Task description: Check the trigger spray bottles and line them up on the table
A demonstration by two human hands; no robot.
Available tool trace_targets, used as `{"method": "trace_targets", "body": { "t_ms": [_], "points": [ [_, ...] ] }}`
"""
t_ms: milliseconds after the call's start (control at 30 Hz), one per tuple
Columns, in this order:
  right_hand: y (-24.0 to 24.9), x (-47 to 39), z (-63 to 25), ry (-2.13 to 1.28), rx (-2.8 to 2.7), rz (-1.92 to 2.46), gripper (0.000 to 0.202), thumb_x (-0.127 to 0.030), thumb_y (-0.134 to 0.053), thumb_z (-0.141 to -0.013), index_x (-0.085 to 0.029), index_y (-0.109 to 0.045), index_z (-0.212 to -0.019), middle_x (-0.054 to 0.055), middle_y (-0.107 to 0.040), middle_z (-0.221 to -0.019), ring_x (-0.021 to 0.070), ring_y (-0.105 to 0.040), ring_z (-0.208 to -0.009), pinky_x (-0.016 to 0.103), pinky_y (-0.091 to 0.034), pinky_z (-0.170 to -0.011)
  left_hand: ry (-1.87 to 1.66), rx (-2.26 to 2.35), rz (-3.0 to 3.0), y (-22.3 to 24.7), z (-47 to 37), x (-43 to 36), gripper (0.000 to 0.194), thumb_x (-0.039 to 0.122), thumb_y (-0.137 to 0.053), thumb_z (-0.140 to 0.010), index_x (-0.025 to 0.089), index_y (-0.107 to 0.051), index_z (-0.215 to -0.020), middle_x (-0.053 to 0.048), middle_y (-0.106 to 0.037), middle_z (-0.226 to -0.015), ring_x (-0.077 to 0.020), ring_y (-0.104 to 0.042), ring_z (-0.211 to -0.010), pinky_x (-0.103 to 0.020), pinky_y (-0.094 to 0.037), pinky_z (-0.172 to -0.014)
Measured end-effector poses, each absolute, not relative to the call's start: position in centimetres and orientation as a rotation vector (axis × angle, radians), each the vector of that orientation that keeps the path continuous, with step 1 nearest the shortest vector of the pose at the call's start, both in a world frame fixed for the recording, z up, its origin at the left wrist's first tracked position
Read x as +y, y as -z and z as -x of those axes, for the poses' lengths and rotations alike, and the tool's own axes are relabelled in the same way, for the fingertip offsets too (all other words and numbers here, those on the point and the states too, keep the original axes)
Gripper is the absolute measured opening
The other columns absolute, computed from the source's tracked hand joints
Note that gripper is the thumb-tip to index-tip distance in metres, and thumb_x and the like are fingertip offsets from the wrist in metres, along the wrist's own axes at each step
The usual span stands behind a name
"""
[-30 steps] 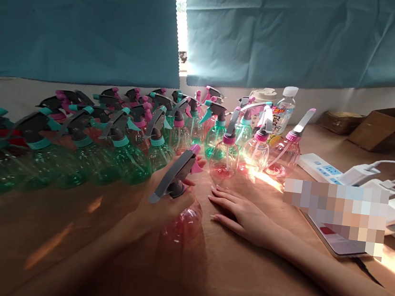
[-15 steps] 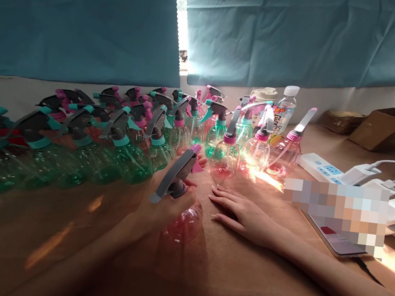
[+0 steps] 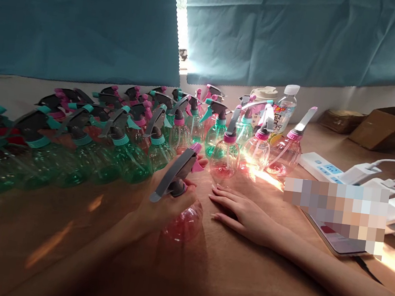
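Observation:
My left hand (image 3: 167,199) is wrapped round the neck of a pink spray bottle (image 3: 186,222), which stands upright on the wooden table (image 3: 239,278). The bottle's grey and pink spray head rises above my fingers. To its right, my right hand (image 3: 238,211) lies palm down on the table with fingers stretched out, holding nothing. A pink spray bottle (image 3: 225,158) stands just beyond my hands, beside another pink one (image 3: 256,151) in bright sunlight. Green spray bottles (image 3: 131,159) with teal collars form a row on the left.
More spray bottles stand behind, near a clear drink bottle (image 3: 287,104) and a lidded cup (image 3: 265,95). On the right are a power strip (image 3: 319,167) with plugs and cables, a phone (image 3: 339,242) partly under a blurred patch, and an open cardboard box (image 3: 379,129).

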State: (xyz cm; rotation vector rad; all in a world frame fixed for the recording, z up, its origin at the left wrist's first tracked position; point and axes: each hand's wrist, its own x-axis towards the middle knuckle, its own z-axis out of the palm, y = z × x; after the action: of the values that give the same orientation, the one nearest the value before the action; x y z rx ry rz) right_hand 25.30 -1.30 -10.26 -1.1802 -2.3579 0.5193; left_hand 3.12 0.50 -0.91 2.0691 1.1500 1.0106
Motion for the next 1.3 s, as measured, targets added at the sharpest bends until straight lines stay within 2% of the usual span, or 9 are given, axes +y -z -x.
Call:
{"method": "trace_targets", "body": {
  "t_ms": [167, 333, 567, 667, 767, 967, 1300],
  "points": [
    [10.2, -1.4, -25.3, -0.512, -2.357, 1.169, 0.052, -0.047, -0.049, -0.095, -0.016, -0.052, -0.138, 0.012, -0.047, -0.146, 0.0282, -0.037, -0.139, 0.048, -0.033, -0.114, -1.001, 1.091, -2.049, 1.2, -3.1, 0.8, 0.014, 0.026, -0.054, -0.074, 0.021, -0.067, -0.074, -0.002, -0.071, -0.077, -0.0231, -0.067, -0.097, -0.038, -0.054, -0.091],
    [10.1, -1.4, -25.3, -0.491, -2.382, 1.175, 0.052, -0.046, -0.047, -0.096, -0.015, -0.052, -0.138, 0.012, -0.045, -0.147, 0.0279, -0.036, -0.140, 0.049, -0.033, -0.114, -1.009, 1.098, -2.043, 1.6, -2.8, 1.0, 0.012, 0.026, -0.055, -0.074, 0.021, -0.067, -0.074, -0.004, -0.072, -0.084, -0.0241, -0.067, -0.097, -0.039, -0.055, -0.089],
    [10.2, -1.3, -25.3, -0.480, -2.392, 1.179, 0.054, -0.048, -0.046, -0.096, -0.015, -0.051, -0.138, 0.012, -0.046, -0.146, 0.0269, -0.037, -0.139, 0.047, -0.033, -0.114, -1.000, 1.074, -2.045, 1.4, -3.0, 0.9, 0.012, 0.025, -0.055, -0.074, 0.021, -0.066, -0.074, -0.004, -0.072, -0.086, -0.0209, -0.068, -0.090, -0.035, -0.056, -0.085],
    [10.3, -1.3, -25.3, -0.493, -2.367, 1.166, 0.052, -0.048, -0.047, -0.096, -0.018, -0.052, -0.138, 0.011, -0.047, -0.146, 0.0273, -0.037, -0.139, 0.048, -0.034, -0.114, -0.986, 1.043, -2.040, 1.1, -3.1, 0.8, 0.012, 0.023, -0.054, -0.075, 0.021, -0.066, -0.075, -0.003, -0.072, -0.086, -0.0185, -0.068, -0.083, -0.033, -0.057, -0.081],
    [10.3, -1.4, -25.4, -0.502, -2.354, 1.167, 0.052, -0.049, -0.048, -0.096, -0.021, -0.051, -0.139, 0.010, -0.047, -0.146, 0.0272, -0.037, -0.139, 0.048, -0.034, -0.114, -0.996, 1.030, -2.046, 0.8, -3.2, 0.7, 0.013, 0.021, -0.053, -0.076, 0.021, -0.066, -0.074, -0.002, -0.072, -0.084, -0.0182, -0.068, -0.085, -0.032, -0.055, -0.083],
    [10.2, -1.4, -25.3, -0.499, -2.367, 1.176, 0.053, -0.048, -0.047, -0.096, -0.017, -0.052, -0.138, 0.011, -0.046, -0.146, 0.0273, -0.037, -0.139, 0.048, -0.033, -0.114, -0.995, 1.098, -2.017, 0.7, -3.2, 0.6, 0.014, 0.023, -0.053, -0.073, 0.021, -0.067, -0.072, -0.002, -0.072, -0.095, -0.0165, -0.064, -0.076, -0.032, -0.055, -0.074],
    [10.3, -1.4, -25.4, -0.514, -2.351, 1.166, 0.053, -0.049, -0.048, -0.095, -0.018, -0.052, -0.138, 0.012, -0.047, -0.145, 0.0278, -0.037, -0.139, 0.048, -0.033, -0.114, -0.991, 1.040, -2.031, 0.6, -3.1, 0.6, 0.014, 0.020, -0.053, -0.073, 0.023, -0.067, -0.074, 0.000, -0.070, -0.076, -0.0187, -0.065, -0.082, -0.034, -0.054, -0.081]
  ]
}}
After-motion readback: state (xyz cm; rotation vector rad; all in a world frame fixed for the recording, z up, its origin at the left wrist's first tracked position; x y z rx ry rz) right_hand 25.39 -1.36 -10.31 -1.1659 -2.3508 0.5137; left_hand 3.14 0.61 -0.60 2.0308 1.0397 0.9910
